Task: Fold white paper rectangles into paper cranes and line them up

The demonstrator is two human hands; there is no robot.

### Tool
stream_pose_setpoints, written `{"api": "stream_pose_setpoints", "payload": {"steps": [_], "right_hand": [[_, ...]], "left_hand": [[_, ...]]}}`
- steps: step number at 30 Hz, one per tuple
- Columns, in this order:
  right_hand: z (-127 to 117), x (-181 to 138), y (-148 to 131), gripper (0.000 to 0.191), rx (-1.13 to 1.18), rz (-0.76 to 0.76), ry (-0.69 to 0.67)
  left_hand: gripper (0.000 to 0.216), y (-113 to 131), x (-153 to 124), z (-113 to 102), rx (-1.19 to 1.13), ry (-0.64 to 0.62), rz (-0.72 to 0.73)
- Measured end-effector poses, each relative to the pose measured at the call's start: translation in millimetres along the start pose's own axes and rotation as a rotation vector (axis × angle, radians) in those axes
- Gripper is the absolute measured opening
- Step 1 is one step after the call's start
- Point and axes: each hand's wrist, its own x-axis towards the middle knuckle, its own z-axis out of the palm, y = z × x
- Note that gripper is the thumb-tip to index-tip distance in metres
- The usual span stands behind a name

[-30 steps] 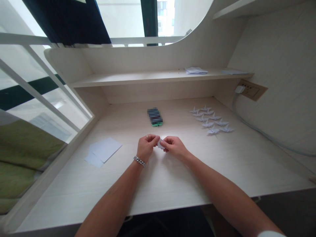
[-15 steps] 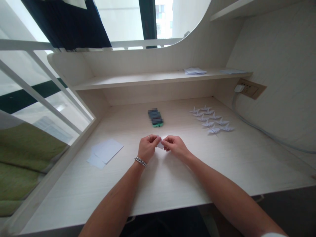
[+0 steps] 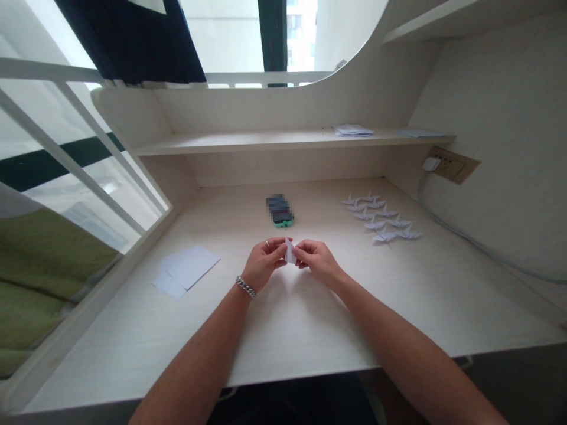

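From here I see the left hand (image 3: 262, 264) and the right hand (image 3: 319, 261) meet at a small folded paper (image 3: 290, 252); each grip is narrow, pinching it, the paper between them over the surface (image 3: 310, 336); sheets (image 3: 194, 268) lie left of the grip, birds (image 3: 375, 225) right of it and beyond, a blurred item (image 3: 280, 211) just past it; the step looks like working a crease; the next move seems to call for a steady left pinch and a light right touch.
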Motion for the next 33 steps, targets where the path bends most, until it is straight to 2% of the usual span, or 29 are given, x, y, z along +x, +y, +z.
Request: {"api": "stream_pose_setpoints", "payload": {"steps": [4,9,14,19,23,33], "right_hand": [[3.2,-3.0,-5.4,0.028,-0.008,-0.108,0.140],[6.2,0.1,-11.1,0.022,-0.055,-0.197,0.207],[11.3,7.1,-18.9,0.021,-0.043,-0.207,0.167],[20.7,0.7,-11.7,0.023,0.049,-0.180,0.155],[21.4,-10.4,-6.0,0.020,-0.014,-0.227,0.187],[19.9,-17.2,-12.7,0.020,-0.034,-0.265,0.131]], "left_hand": [[0.034,0.4,0.6,0.3,-0.006,-0.016,0.005],[0.032,8.8,5.0,2.7,-0.042,-0.015,0.001],[0.033,16.1,9.1,-3.7,-0.078,-0.057,-0.030],[0.033,10.5,1.3,-11.5,-0.109,-0.061,-0.030],[0.030,7.2,-5.3,-9.8,-0.123,-0.084,-0.038],[0.024,10.9,-11.4,-7.3,-0.131,-0.109,0.001]]}}
